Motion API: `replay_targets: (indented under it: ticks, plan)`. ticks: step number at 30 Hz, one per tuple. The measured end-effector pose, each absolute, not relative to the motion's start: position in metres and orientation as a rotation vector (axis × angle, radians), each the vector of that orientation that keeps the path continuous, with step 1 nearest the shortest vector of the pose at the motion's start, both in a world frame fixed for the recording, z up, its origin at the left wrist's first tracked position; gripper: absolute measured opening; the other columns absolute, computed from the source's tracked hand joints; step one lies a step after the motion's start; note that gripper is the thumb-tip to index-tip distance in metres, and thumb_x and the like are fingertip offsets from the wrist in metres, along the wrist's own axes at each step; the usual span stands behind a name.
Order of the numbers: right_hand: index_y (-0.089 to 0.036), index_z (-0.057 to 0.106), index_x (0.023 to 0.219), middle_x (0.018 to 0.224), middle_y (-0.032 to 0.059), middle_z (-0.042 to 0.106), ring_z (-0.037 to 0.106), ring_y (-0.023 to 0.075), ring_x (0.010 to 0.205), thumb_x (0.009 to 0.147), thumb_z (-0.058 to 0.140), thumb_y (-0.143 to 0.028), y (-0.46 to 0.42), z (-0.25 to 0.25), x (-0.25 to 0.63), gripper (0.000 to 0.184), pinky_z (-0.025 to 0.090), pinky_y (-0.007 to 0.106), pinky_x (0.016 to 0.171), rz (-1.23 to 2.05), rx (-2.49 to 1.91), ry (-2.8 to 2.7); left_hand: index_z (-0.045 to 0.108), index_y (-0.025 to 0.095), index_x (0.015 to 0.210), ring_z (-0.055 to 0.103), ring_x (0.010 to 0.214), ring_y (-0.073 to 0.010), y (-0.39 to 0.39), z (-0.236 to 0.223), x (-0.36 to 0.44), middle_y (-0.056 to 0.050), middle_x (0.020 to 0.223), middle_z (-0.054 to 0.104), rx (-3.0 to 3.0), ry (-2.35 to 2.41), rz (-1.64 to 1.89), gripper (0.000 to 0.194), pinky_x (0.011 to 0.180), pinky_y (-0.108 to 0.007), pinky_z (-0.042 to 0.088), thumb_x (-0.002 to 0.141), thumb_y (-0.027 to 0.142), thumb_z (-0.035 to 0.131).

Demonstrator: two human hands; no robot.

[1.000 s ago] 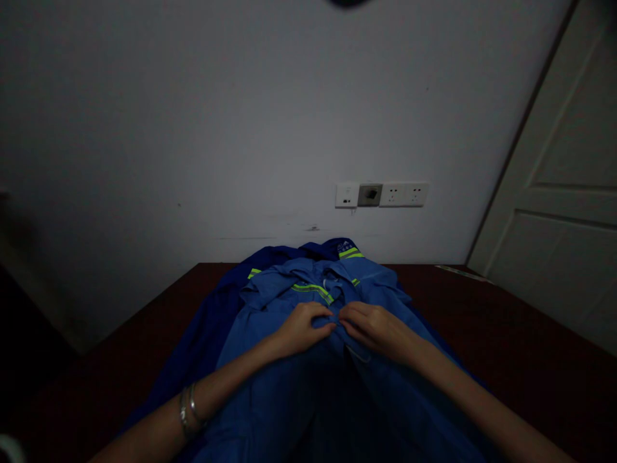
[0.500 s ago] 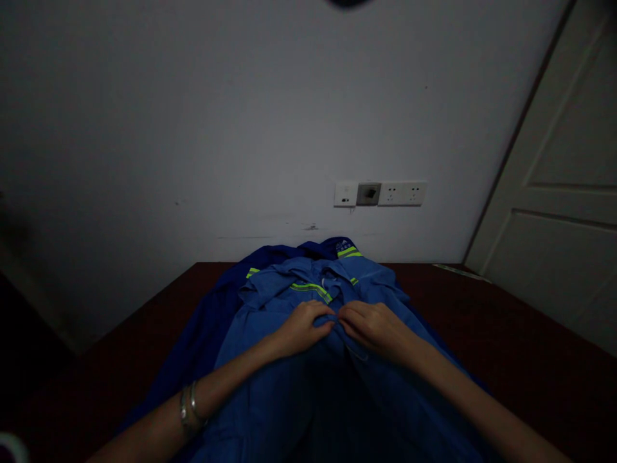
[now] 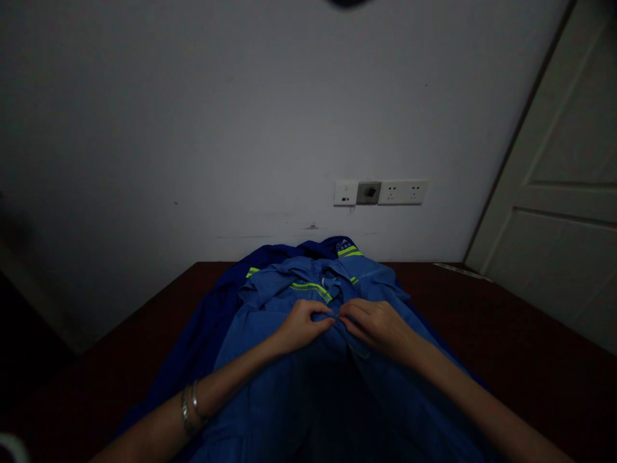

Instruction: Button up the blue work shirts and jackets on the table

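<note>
A light blue jacket (image 3: 270, 328) with yellow-green reflective strips lies spread before me, its collar end toward the wall. Under it shows a darker blue garment (image 3: 207, 321), also with reflective strips. My left hand (image 3: 306, 326), two bangles on its wrist, pinches the jacket's front edge between thumb and fingers. Close against it, my right hand (image 3: 373, 323) pinches the same front from the other side. The fingertips nearly meet; whatever small part lies between them is hidden. Below the hands the cloth falls into dark shadow.
The garments lie on a dark red-brown tabletop (image 3: 448, 315). Behind it rises a pale wall (image 3: 193, 128) with a row of sockets (image 3: 402, 192). A white panelled door (image 3: 569, 225) stands at the right. A thin strip (image 3: 463, 272) lies along the table's far right edge.
Both hands stay at the jacket's front with their pinch kept. The left fingers and thumb shift slightly; the garments stay where they were.
</note>
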State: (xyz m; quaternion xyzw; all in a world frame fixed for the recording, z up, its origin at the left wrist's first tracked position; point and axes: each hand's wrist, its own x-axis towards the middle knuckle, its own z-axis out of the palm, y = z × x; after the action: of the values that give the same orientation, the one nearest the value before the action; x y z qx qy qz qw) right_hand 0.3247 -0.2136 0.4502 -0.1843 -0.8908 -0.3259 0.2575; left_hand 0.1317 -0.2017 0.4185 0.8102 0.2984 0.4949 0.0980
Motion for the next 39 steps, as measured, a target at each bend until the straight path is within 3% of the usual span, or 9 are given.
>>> replay_targets:
  ticks: [7, 17, 26, 31, 39]
  plan:
    - [-0.014, 0.054, 0.09, 0.083, 0.0052, 0.061, 0.059, 0.013, 0.076, 0.088, 0.039, -0.019, -0.216, 0.452, 0.325, 0.016, 0.043, 0.022, 0.063, -0.892, -0.522, -2.414, 0.07, 0.013, 0.079, 0.061, 0.076, -0.0159, -0.204, 0.418, 0.134, -0.004, 0.079, 0.069, 2.45, 0.922, 1.531, 0.015, 0.07, -0.023, 0.043, 0.073, 0.02, 0.058]
    - [-0.013, 0.055, 0.079, 0.077, 0.0048, 0.058, 0.054, 0.0144, 0.069, 0.08, 0.048, -0.015, -0.221, 0.456, 0.315, 0.007, 0.034, 0.022, 0.048, -1.209, -0.621, -2.428, 0.068, 0.015, 0.07, 0.057, 0.077, -0.0172, -0.208, 0.419, 0.14, -0.004, 0.072, 0.066, 2.807, 1.072, 1.498, 0.009, 0.075, -0.028, 0.039, 0.07, 0.016, 0.059]
    - [-0.012, 0.054, 0.081, 0.078, 0.006, 0.057, 0.054, 0.0163, 0.073, 0.08, 0.046, -0.012, -0.221, 0.457, 0.317, 0.008, 0.036, 0.023, 0.048, -1.219, -0.56, -2.464, 0.066, 0.016, 0.082, 0.053, 0.084, -0.0181, -0.214, 0.427, 0.134, -0.005, 0.081, 0.063, 2.902, 0.941, 1.319, 0.013, 0.08, -0.029, 0.038, 0.074, 0.024, 0.06]
    - [-0.013, 0.054, 0.082, 0.079, 0.0067, 0.056, 0.053, 0.0164, 0.075, 0.082, 0.043, -0.01, -0.224, 0.458, 0.316, 0.012, 0.038, 0.023, 0.05, -1.244, -0.55, -2.461, 0.066, 0.015, 0.083, 0.054, 0.077, -0.0141, -0.211, 0.434, 0.126, -0.003, 0.079, 0.061, 2.819, 0.785, 1.149, 0.021, 0.074, -0.024, 0.039, 0.083, 0.029, 0.05]
    - [-0.013, 0.054, 0.081, 0.079, 0.0059, 0.057, 0.052, 0.0156, 0.074, 0.082, 0.045, -0.01, -0.221, 0.456, 0.316, 0.01, 0.038, 0.023, 0.051, -1.221, -0.507, -2.468, 0.068, 0.013, 0.081, 0.054, 0.074, -0.0134, -0.204, 0.435, 0.125, -0.003, 0.076, 0.063, 2.605, 0.754, 1.146, 0.017, 0.069, -0.022, 0.04, 0.078, 0.025, 0.056]
